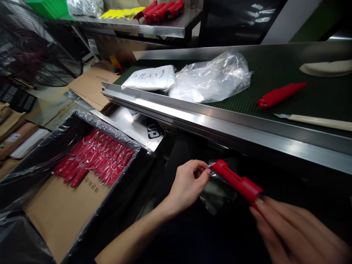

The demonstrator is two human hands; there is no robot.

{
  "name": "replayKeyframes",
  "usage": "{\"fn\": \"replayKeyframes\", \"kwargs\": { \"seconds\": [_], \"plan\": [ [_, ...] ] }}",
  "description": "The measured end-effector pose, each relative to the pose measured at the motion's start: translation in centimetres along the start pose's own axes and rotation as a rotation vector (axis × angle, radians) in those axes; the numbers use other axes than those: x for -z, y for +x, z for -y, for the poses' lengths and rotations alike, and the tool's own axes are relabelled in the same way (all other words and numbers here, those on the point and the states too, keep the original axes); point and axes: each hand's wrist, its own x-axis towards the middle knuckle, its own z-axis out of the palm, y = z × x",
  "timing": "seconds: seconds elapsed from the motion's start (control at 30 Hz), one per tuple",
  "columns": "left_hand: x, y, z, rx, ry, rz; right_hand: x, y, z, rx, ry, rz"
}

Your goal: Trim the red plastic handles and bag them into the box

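Holding a red plastic piece (238,181) over our lap, we have its lower end gripped between the thumb and fingers of our right hand (297,227). Its far end points up and to the left, right beside our left hand (189,181), whose thumb and forefinger are pinched together on the edge of a clear bag (217,194). The bag hangs below the piece, and we cannot tell whether the red tip is inside its mouth.

Just beyond our hands runs the metal rail (203,119) of a green, ribbed counter (261,79). On it, to the right, lie another red piece (282,95) and, nearer the rail, a knife (316,121) with a pale handle. Further left, a heap of clear plastic (211,79) rests against a white packet (150,77) with handwriting on it.

To our left stands a box lined with black plastic (57,135); bagged red pieces (96,157) lie in rows at its far end, on brown cardboard (66,209). At the back, a steel counter (165,31) carries more red parts (162,11) and yellow sheets (121,13).
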Motion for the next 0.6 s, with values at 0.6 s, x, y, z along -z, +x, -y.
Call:
{"fn": "replayKeyframes", "kwargs": {
  "seconds": [0.6],
  "plan": [
    [-1.7, -2.2, 1.8, -0.077, -0.143, -0.189, -2.9, 2.8, 5.2, -0.689, -0.033, -0.136]
  ]
}}
